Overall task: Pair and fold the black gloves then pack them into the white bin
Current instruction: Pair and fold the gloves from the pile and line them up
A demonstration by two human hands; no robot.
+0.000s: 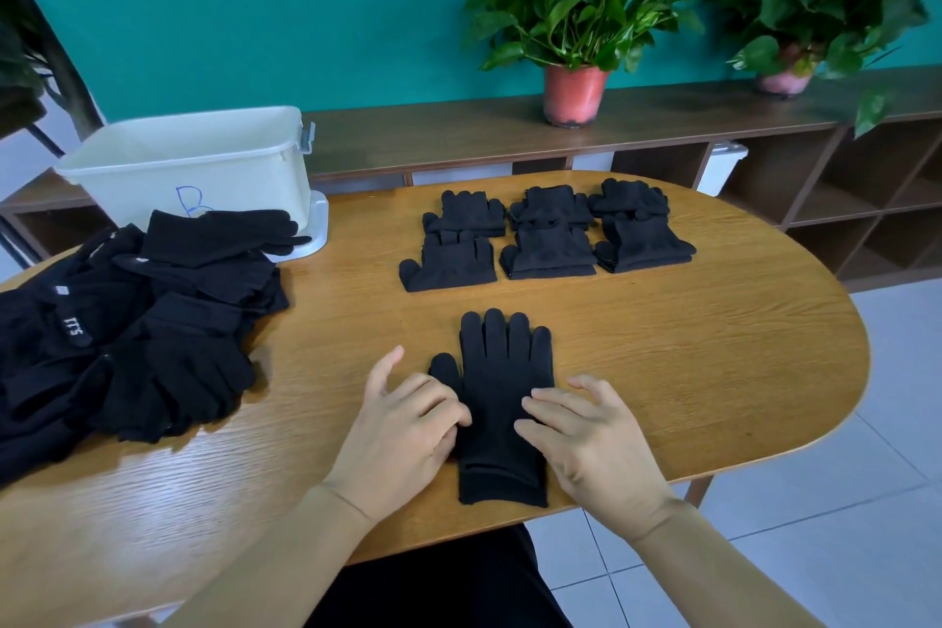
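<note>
A black glove pair (502, 372) lies flat near the table's front edge, fingers pointing away from me and cuff toward me. My left hand (408, 428) rests on its left edge beside the thumb, fingers slightly bent. My right hand (586, 439) lies on its right side with fingers spread and fairly straight. Several folded glove pairs (548, 235) sit in two rows farther back on the table. A heap of loose black gloves (127, 332) covers the table's left side. The white bin (193, 163) stands at the back left behind the heap.
The oval wooden table (713, 347) has bare surface at the right. Behind it runs a dark low shelf (764, 158) with two potted plants (576, 15). The floor at the right is tiled.
</note>
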